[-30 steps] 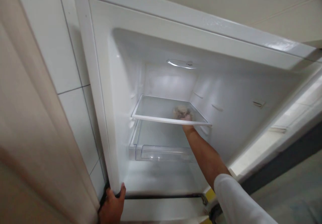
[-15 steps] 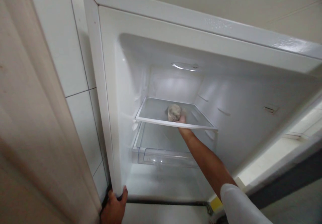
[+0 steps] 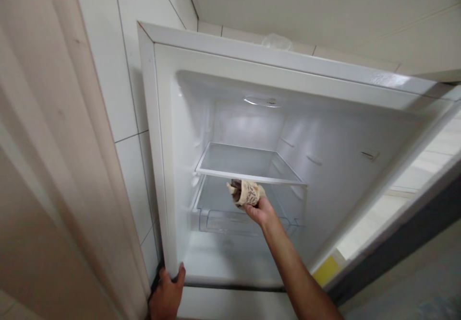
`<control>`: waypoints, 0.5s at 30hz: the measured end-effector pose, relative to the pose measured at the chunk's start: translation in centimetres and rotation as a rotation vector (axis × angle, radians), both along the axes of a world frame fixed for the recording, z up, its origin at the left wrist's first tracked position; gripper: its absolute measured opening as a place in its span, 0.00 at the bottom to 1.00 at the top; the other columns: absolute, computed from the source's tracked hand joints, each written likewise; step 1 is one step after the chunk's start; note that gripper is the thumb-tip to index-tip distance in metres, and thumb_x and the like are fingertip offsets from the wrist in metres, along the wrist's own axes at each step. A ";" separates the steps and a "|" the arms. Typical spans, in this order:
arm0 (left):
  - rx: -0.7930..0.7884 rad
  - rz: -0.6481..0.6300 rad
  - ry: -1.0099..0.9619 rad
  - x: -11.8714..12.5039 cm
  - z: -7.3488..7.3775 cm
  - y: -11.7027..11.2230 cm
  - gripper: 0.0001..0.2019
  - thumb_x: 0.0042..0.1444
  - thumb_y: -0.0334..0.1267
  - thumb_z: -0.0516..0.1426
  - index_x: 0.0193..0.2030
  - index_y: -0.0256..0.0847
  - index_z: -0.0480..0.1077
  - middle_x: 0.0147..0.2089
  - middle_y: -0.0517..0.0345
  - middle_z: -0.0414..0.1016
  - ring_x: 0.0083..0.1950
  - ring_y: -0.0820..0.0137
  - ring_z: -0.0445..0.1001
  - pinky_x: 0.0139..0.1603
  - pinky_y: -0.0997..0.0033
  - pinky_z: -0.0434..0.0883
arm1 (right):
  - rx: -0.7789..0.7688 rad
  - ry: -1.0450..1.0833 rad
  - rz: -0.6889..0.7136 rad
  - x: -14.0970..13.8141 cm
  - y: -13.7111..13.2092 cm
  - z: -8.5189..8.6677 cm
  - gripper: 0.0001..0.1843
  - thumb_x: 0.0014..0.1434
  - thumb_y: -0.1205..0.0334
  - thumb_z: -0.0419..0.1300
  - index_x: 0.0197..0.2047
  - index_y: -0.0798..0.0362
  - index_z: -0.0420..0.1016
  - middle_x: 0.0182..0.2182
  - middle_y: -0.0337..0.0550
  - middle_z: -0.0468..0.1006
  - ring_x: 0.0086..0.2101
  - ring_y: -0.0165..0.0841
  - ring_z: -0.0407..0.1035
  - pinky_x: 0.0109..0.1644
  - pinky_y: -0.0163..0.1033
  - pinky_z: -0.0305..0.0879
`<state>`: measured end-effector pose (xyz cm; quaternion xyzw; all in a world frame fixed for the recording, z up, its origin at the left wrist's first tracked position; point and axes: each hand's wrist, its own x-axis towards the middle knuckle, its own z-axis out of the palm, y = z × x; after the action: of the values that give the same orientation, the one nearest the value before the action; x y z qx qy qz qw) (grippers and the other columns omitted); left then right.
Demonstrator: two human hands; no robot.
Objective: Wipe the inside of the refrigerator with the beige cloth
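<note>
My right hand (image 3: 260,210) is closed around a crumpled cream cloth (image 3: 248,193) with dark printed marks and a dark brown patch. It holds the cloth inside the refrigerator (image 3: 161,166), just below the front edge of the upper glass shelf (image 3: 248,161). Down at the lower left, my left hand (image 3: 167,291) grips the refrigerator's left side wall, thumb on the inner face and fingers around the outside.
Below the upper shelf are a lower glass shelf (image 3: 212,195) and a clear plastic drawer (image 3: 230,224). The open door (image 3: 399,243) stands on the right. A wooden door frame (image 3: 68,118) and tiled wall (image 3: 108,70) are close on the left.
My right hand has come forward and down with the cloth, from on top of the upper shelf to below its front edge. My left hand stays on the side wall. The view has shifted slightly.
</note>
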<state>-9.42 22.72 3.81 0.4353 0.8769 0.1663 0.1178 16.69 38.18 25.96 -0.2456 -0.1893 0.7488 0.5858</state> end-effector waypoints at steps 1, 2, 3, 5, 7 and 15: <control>0.013 -0.002 0.006 0.0 -0.1 0.0 0.30 0.66 0.57 0.46 0.59 0.29 0.65 0.37 0.41 0.83 0.39 0.52 0.83 0.39 0.60 0.73 | -0.025 0.029 -0.012 -0.2 -0.9 0.1 0.27 0.64 0.68 0.46 0.65 0.53 0.68 0.46 0.46 0.84 0.43 0.35 0.78 0.56 0.47 0.73; 0.027 -0.005 0.013 0.0 -0.3 0.0 0.31 0.65 0.56 0.47 0.59 0.29 0.65 0.37 0.41 0.83 0.39 0.52 0.83 0.38 0.60 0.73 | -0.049 0.053 -0.022 -0.4 -1.7 0.5 0.28 0.65 0.69 0.45 0.66 0.53 0.67 0.46 0.44 0.84 0.43 0.33 0.79 0.57 0.45 0.72; 0.042 -0.010 0.022 -0.1 -0.6 -0.1 0.31 0.65 0.56 0.47 0.60 0.28 0.65 0.37 0.40 0.83 0.38 0.52 0.82 0.38 0.60 0.73 | -0.075 0.073 -0.023 -0.7 -2.5 0.9 0.28 0.66 0.70 0.44 0.67 0.52 0.65 0.45 0.43 0.84 0.42 0.31 0.79 0.57 0.43 0.72; 0.069 -0.019 0.036 -0.2 -1.3 -0.1 0.30 0.64 0.55 0.47 0.59 0.29 0.65 0.37 0.39 0.83 0.37 0.52 0.82 0.37 0.60 0.73 | -0.117 0.094 0.000 -1.5 -4.0 2.3 0.28 0.69 0.71 0.42 0.68 0.51 0.64 0.44 0.42 0.84 0.41 0.29 0.79 0.57 0.41 0.72; 0.083 -0.028 0.038 -0.4 -2.0 -0.1 0.29 0.64 0.54 0.48 0.59 0.29 0.66 0.36 0.39 0.83 0.37 0.52 0.82 0.37 0.61 0.73 | -0.105 0.094 0.048 -2.4 -5.3 3.8 0.28 0.70 0.70 0.41 0.69 0.50 0.63 0.44 0.41 0.85 0.41 0.29 0.79 0.57 0.41 0.72; 0.109 -0.012 0.032 -0.7 -2.8 0.0 0.28 0.59 0.52 0.56 0.59 0.34 0.69 0.39 0.41 0.82 0.36 0.56 0.82 0.39 0.62 0.75 | 0.043 -0.113 0.411 -4.5 -11.3 8.2 0.23 0.68 0.70 0.46 0.60 0.56 0.73 0.43 0.47 0.84 0.40 0.34 0.79 0.53 0.44 0.75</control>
<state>-10.15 22.71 0.96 0.4488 0.8658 0.2061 0.0809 12.20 26.93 34.18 -0.2308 -0.2842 0.8333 0.4141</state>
